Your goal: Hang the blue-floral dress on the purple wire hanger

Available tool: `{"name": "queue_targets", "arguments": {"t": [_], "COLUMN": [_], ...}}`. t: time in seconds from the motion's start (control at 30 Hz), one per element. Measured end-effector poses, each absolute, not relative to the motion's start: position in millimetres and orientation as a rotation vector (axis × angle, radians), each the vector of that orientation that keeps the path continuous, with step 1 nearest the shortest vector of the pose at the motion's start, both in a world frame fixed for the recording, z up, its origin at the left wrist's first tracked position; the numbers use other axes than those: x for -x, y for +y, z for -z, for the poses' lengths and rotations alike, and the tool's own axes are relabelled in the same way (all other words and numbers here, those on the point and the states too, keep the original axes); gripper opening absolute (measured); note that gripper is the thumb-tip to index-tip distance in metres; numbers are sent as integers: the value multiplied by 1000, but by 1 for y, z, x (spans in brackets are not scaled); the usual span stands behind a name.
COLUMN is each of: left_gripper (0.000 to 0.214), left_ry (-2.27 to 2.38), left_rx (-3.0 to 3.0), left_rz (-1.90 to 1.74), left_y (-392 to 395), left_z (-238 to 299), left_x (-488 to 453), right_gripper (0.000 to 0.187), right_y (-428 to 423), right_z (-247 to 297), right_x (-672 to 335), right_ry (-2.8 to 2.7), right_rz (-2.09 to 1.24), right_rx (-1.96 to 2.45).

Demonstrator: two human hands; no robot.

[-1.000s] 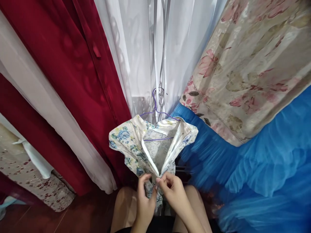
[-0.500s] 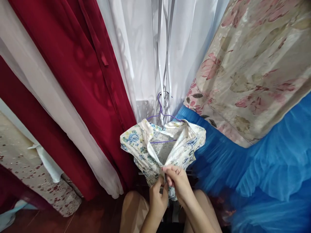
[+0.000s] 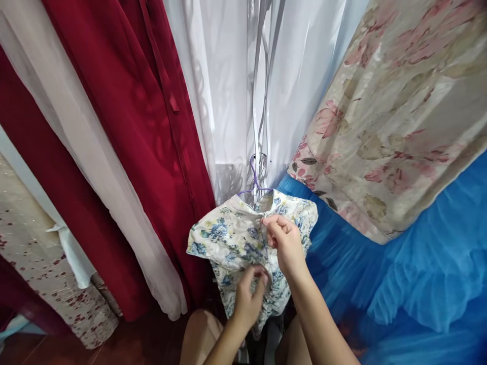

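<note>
Low in the middle of the view, just above the person's bare knees (image 3: 201, 334), hangs a white cap-sleeved garment printed with blue and yellow-green flowers (image 3: 224, 238), on a thin purple hanger (image 3: 254, 177) whose upper part rises out of the round neckline. The right hand (image 3: 286, 242) is at the top of the garment's front, its thumb and forefinger pinched together on the edge just below the neckline, with the other fingers curled in toward the palm. Lower down, the left hand (image 3: 249, 299) is at the middle of the front, thumb and forefinger bent close to each other against the cloth; blur hides whether they grip it, so I cannot tell. Narrow white straps (image 3: 256, 88) hang down to the hanger's hook, in front of a long white drape of fabric (image 3: 228, 101). To the left fall a deep red smooth cloth (image 3: 129, 121) and a pale pink sheer cloth (image 3: 125, 223), with a beige fabric dotted with dark red flowers (image 3: 57, 294) farther out. To the right, a cream fabric with large pink flowers (image 3: 399, 126) hangs over bright blue ruffled tulle (image 3: 418, 263). Reddish-brown floor tiles (image 3: 125, 344) show below.
</note>
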State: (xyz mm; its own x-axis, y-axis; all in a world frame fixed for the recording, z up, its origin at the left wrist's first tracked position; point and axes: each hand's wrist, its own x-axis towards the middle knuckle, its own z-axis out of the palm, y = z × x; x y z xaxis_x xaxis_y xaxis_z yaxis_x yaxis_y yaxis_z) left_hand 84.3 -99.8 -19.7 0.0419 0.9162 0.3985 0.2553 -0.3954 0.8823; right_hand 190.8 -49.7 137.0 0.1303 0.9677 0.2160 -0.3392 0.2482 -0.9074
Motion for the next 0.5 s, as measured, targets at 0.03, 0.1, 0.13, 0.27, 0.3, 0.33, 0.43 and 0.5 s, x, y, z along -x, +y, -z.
{"name": "queue_targets", "arguments": {"t": [0.03, 0.1, 0.13, 0.27, 0.3, 0.33, 0.43, 0.5], "left_gripper": [20, 29, 33, 22, 19, 17, 14, 11], "left_ry": [1193, 1181, 1137, 1084, 1080, 1078, 1114, 1222], "left_rx": [-1676, -1673, -1747, -2133, -2192, -2232, -2290, -2220], "left_rz": [-1524, -1752, -1803, -1672, -1676, -1710, -1947, -2151], "left_y": [-90, -71, -62, -42, -41, -40, -40, -36], "left_z": [0, -43, -65, -129, -137, -143, -150, -150], "left_x": [-78, -69, -66, -66, -68, -70, -69, -60], "right_gripper": [15, 16, 17, 23, 25, 26, 31, 33], "right_y": [-53, -58, -60, -59, -56, -51, -36, -32], "right_z": [-133, -130, -131, -137, -136, -132, -113, -97], "right_x": [-193, -197, -199, -202, -201, -200, -197, -196], "right_ry": [-996, -1037, -1063, -1165, -1184, -1200, -1203, -1197], "right_rz": [-1125, -1119, -1114, -1096, -1081, -1064, -1038, -1070], "right_rx": [819, 824, 826, 827, 829, 840, 915, 959]}}
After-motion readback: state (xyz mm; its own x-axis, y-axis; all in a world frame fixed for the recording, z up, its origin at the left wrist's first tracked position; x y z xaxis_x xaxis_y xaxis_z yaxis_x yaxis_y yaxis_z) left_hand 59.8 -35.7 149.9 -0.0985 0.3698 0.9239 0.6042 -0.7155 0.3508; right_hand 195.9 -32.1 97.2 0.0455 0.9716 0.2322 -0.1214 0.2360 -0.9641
